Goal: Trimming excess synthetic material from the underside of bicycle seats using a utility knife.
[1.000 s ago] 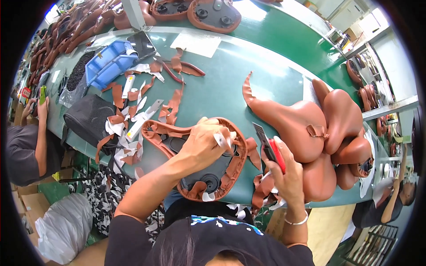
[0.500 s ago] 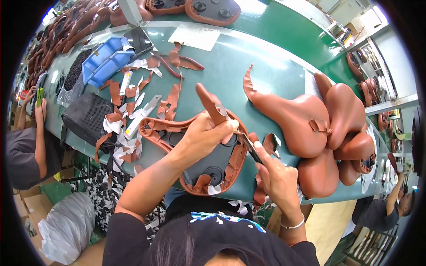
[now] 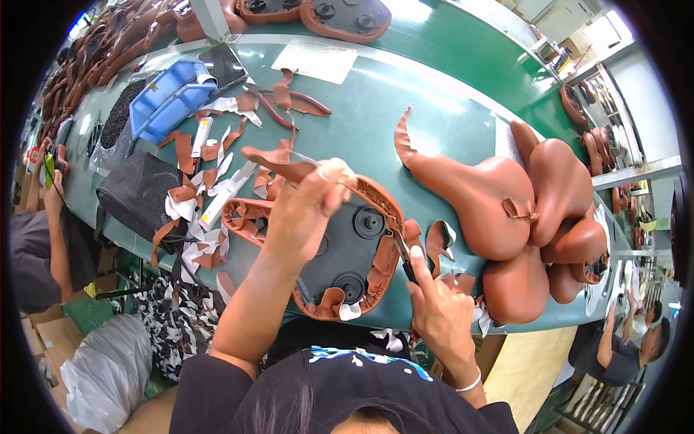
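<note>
At left, a co-worker (image 3: 32, 242) holds a green object (image 3: 49, 168) beside a workbench (image 3: 361, 116). A black mesh bag (image 3: 141, 194) and a blue tray (image 3: 166, 101) sit near brown and white scraps (image 3: 185, 152) and a long white tool (image 3: 230, 195) with a coloured label; its print, like that on a paper sheet (image 3: 314, 61), is too small to read. No brand can be made out. At center, the worker's left hand (image 3: 307, 210) clamps a curled brown strip (image 3: 271, 160); whether it is fully cut free cannot be told. Below, the bike seat (image 3: 329, 267) lies underside up at the bench's near edge. The right hand (image 3: 442, 304) closes around a knife (image 3: 403, 253), blade at the seat's right rim. Trimming surplus cover appears under way; the next cut calls for a blade close to the rim. Further right, brown seats (image 3: 495, 192) are piled.
</note>
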